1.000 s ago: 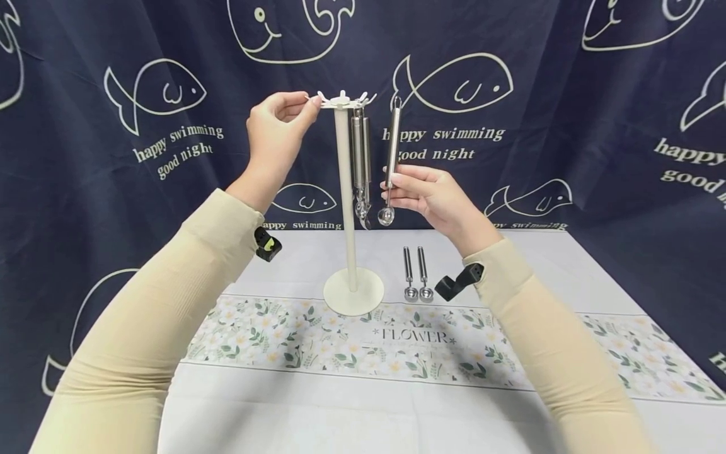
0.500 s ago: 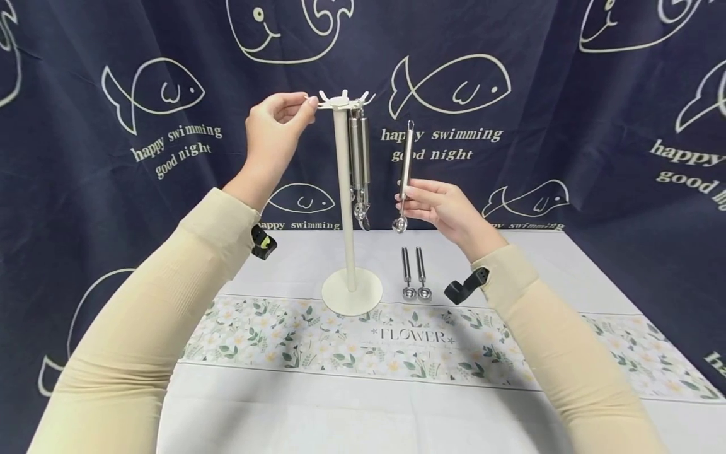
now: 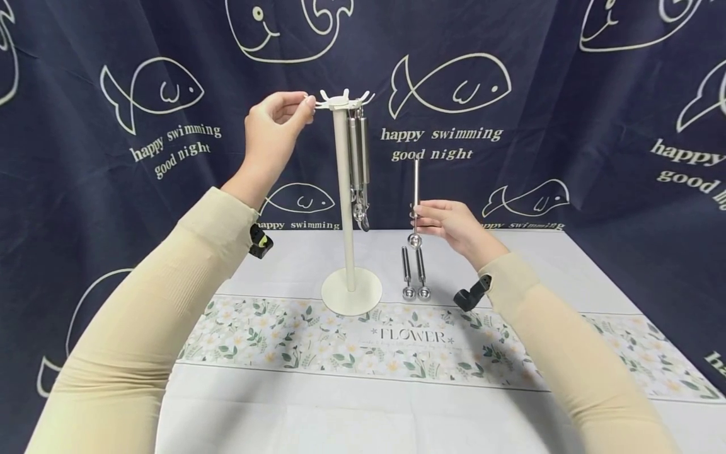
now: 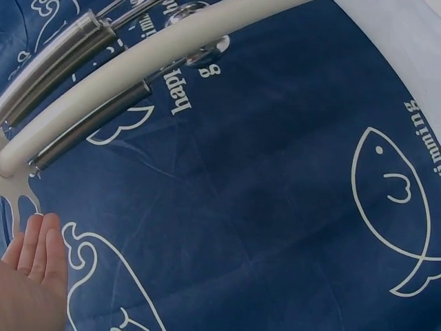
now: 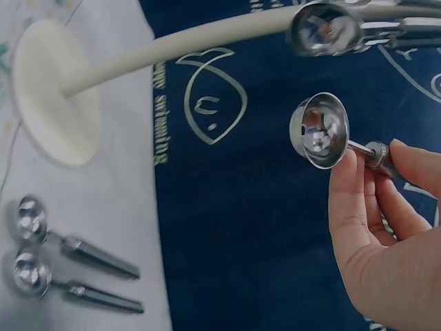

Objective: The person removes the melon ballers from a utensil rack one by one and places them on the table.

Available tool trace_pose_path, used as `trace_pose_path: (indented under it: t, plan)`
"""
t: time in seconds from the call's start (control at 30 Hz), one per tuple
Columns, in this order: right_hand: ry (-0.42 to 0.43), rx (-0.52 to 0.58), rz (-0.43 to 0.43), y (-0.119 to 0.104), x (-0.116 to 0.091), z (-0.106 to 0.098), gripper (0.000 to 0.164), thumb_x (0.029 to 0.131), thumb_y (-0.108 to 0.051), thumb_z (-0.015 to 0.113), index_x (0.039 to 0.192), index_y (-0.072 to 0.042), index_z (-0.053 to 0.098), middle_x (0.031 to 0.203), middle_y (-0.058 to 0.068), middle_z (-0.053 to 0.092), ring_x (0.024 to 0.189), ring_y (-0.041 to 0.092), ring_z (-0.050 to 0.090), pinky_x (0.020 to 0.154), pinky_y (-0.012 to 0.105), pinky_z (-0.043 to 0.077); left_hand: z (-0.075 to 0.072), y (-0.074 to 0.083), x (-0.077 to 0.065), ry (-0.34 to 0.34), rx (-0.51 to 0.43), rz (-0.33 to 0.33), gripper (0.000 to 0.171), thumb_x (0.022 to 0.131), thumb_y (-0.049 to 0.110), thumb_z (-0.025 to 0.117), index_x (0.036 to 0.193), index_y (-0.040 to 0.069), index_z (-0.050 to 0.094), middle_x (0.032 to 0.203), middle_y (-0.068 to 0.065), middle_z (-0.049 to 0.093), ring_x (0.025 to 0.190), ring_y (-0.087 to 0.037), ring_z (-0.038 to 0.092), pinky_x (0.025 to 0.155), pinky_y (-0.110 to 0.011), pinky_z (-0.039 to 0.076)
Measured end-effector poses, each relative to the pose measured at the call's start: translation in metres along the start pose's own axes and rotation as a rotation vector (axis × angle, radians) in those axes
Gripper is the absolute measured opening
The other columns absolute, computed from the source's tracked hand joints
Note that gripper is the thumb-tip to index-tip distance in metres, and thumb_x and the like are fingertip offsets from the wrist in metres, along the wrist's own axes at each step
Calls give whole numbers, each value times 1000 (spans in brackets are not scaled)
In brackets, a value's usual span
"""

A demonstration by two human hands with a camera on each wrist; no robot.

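Note:
My left hand (image 3: 276, 129) pinches the tip of a hook at the top of a cream utensil stand (image 3: 343, 208). Held upright by its handle in the fingers of my right hand (image 3: 454, 226) is a steel melon baller (image 5: 322, 131), its round bowl downward and above the table. A small hole shows in that bowl in the right wrist view. Several steel utensils (image 3: 357, 151) hang by their handle ends from the right side of the stand. Two more melon ballers (image 3: 406, 268) lie side by side on the table, below my right hand in the head view.
The stand's round base (image 3: 351, 302) rests on the white table (image 3: 272, 403), partly over a floral printed band (image 3: 255, 334). A dark blue curtain (image 3: 351, 38) with fish drawings hangs close behind the table.
My right hand has moved away from the hanging utensils, right and down, with the melon baller. The stand's top has turned slightly while my left hand stays on the hook.

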State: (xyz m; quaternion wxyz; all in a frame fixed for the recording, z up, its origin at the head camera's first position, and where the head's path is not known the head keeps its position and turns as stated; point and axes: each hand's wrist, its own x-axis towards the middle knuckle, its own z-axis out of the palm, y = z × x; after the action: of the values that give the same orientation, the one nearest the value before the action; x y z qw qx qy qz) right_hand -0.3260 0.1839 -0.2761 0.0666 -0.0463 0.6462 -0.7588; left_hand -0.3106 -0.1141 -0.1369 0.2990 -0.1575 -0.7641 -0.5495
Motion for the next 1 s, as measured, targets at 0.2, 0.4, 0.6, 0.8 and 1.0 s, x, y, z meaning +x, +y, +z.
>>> trace_pose_path:
  t: [0.2, 0.4, 0.6, 0.8, 1.0]
  plan:
    - [30, -26, 56, 18, 4, -12, 6, 92, -3, 64, 95, -7, 60, 76, -2, 70, 71, 10, 67, 75, 23, 59, 0, -3, 0, 0, 3, 18, 35, 90, 35, 68, 115, 10, 69, 97, 1, 73, 88, -6, 68, 87, -20, 50]
    - [47, -20, 84, 29, 7, -22, 7, 92, -1, 62, 89, -8, 61, 74, -2, 70, 68, 10, 67, 73, 22, 59, 0, -3, 1, -3, 13, 18, 35, 89, 35, 69, 114, 12, 70, 97, 0, 72, 88, -5, 68, 85, -19, 50]
    - [39, -31, 124, 36, 10, -32, 6, 93, -1, 60, 95, -6, 58, 74, -2, 70, 69, 10, 68, 73, 22, 59, -2, -4, 2, 3, -3, 26, 34, 89, 35, 69, 114, 11, 70, 94, 2, 72, 87, -5, 68, 86, -19, 51]
    - [30, -96, 190, 45, 10, -43, 5, 94, -3, 59, 96, -8, 59, 74, -4, 68, 70, 9, 67, 72, 22, 58, -2, -4, 1, -2, 4, 23, 34, 90, 35, 69, 115, 12, 70, 94, 3, 72, 88, -5, 67, 87, -19, 51]
    - [26, -83, 250, 54, 11, -55, 8, 94, -1, 58, 91, -8, 60, 76, -2, 67, 71, 10, 67, 75, 24, 59, -2, -4, 1, -8, 31, 16, 36, 90, 38, 68, 116, 14, 70, 101, -1, 73, 92, -6, 67, 89, -20, 51]
